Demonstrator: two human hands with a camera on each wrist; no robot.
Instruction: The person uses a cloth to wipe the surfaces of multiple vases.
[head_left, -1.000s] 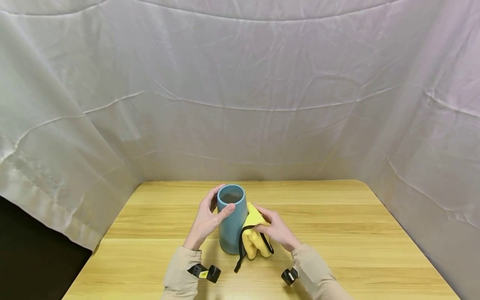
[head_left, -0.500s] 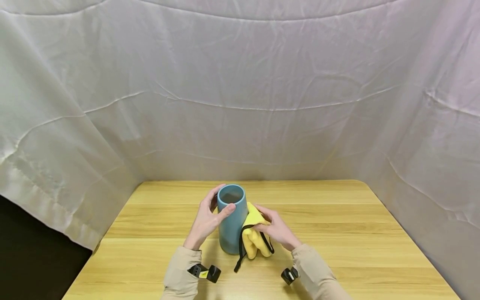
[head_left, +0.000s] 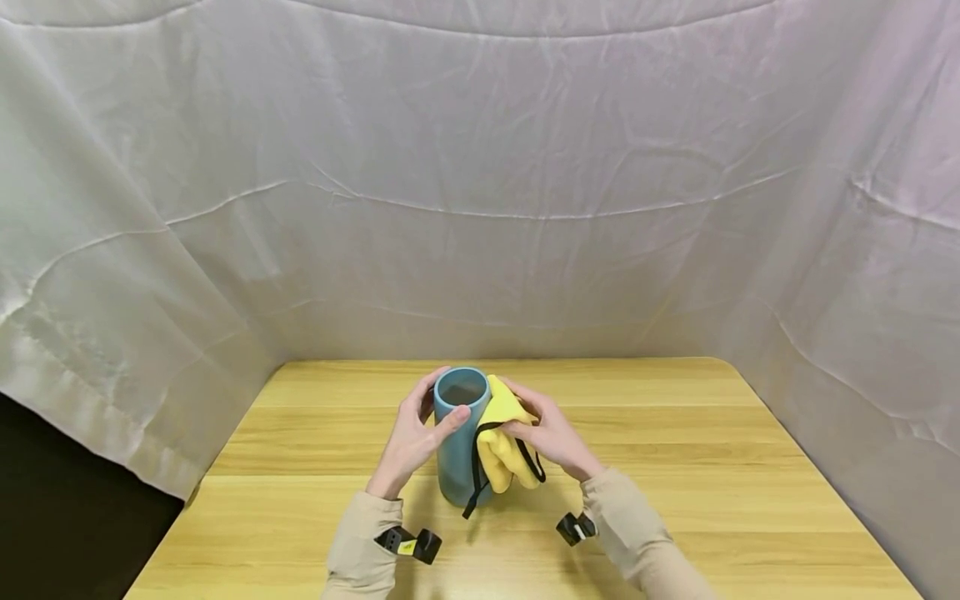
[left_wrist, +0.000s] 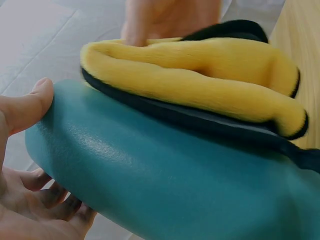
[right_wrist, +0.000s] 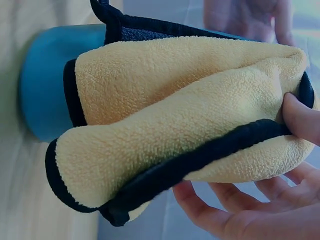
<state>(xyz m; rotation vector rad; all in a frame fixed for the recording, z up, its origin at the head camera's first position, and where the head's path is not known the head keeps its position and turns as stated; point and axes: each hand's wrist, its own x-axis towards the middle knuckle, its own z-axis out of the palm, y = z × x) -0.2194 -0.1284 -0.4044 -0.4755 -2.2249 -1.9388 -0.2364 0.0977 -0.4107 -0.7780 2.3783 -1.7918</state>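
Observation:
A tall blue vase [head_left: 455, 462] with an open round mouth stands upright on the wooden table. My left hand [head_left: 412, 437] grips it near the rim, thumb on the near side and fingers round the far left side. A yellow cloth [head_left: 501, 446] with black edging hangs in folds from my right hand [head_left: 551, 429], which pinches its upper part. In the left wrist view the cloth [left_wrist: 200, 75] lies along the side of the vase [left_wrist: 150, 175]. The right wrist view shows the right thumb [right_wrist: 302, 117] pressing on the cloth, other fingers beneath it.
The wooden table [head_left: 712, 500] reaches out on both sides of the hands. Pale grey fabric [head_left: 525, 208] hangs behind it and along both sides. A dark area [head_left: 67, 508] lies past the table's left edge.
My right hand has raised the cloth a little up along the vase's right side, and its lower folds hang higher. The left hand and vase stay in place.

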